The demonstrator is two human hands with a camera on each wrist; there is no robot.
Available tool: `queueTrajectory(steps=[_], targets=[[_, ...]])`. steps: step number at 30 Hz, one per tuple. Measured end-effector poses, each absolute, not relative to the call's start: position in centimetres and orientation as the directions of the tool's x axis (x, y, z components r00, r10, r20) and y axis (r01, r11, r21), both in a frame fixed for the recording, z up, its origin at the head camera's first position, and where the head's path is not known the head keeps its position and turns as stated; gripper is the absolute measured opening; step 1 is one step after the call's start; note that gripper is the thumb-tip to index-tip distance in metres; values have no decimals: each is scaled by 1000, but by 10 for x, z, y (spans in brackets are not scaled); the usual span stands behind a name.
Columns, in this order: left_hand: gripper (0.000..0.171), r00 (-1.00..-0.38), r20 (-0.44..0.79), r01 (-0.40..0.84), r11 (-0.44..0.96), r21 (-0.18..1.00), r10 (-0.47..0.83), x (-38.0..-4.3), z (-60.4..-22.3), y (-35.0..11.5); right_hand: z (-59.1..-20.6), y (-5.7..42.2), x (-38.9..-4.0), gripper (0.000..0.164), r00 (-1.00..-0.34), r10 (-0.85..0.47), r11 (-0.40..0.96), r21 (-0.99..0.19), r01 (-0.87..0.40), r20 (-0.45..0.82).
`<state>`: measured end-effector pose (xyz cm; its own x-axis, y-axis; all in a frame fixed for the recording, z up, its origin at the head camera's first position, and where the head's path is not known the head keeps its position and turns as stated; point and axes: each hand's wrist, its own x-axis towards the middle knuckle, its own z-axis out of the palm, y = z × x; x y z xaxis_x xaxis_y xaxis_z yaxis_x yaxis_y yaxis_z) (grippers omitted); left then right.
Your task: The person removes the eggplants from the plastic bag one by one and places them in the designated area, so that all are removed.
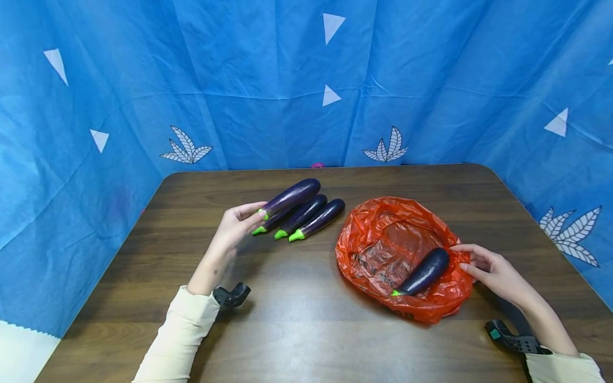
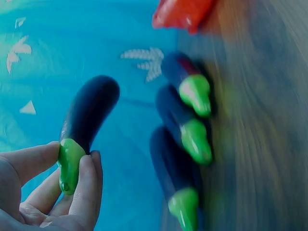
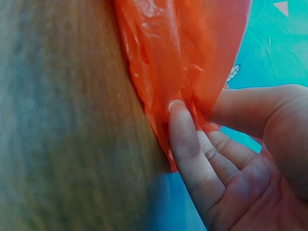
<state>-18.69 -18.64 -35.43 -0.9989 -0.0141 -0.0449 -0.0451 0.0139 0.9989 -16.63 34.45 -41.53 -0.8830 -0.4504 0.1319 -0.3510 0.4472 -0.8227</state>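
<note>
My left hand [image 1: 235,226] pinches an eggplant [image 1: 293,196] by its green stem end, with the dark purple body pointing away to the upper right. In the left wrist view this eggplant [image 2: 90,113] is raised clear of the table. Three more eggplants [image 1: 322,218] lie side by side beneath and beside it, green ends toward me. On the right stands a red plastic bag [image 1: 364,276], its mouth spread wide, with one eggplant [image 1: 423,272] inside near the front right. My right hand [image 1: 495,271] pinches the bag's right rim between thumb and fingers.
Everything lies on a brown wood-grain table [image 1: 287,330]. A blue patterned curtain [image 1: 268,80] hangs behind and along the sides. Black wrist devices [image 1: 232,295] are strapped on both forearms.
</note>
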Motion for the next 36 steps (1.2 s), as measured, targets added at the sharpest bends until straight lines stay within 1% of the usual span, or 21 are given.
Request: queueTrajectory(steps=[7, 13, 25, 27, 30, 34, 36], targets=[[45, -991, -118, -111, -99, 989, -70, -187, -364, -223, -416, 345, -167, 33, -878, -458, 434, -827, -358, 139], [45, -978, -183, -176, -71, 982, -103, -194, -377, -240, -417, 345, -166, 33, -885, -448, 444, -827, -344, 127], [42, -973, -211, -212, 3, 977, -95, -206, -395, -250, -415, 344, -166, 33, -893, -435, 455, -827, -331, 118], [43, -974, -211, -215, 44, 976, -86, -206, -397, -252, -415, 344, -166, 33, -891, -437, 450, -829, -332, 120], [42, -975, -202, -214, 156, 964, -91, -205, -399, -255, -414, 343, -166, 33, -889, -440, 446, -830, -335, 122], [40, -983, -151, -178, 338, 924, -106, -204, -400, -257, -415, 344, -165, 33, -892, -436, 453, -827, -334, 122], [39, -990, -107, -138, 418, 898, -97, -204, -401, -257, -415, 344, -165, 33, -894, -433, 459, -824, -332, 118]])
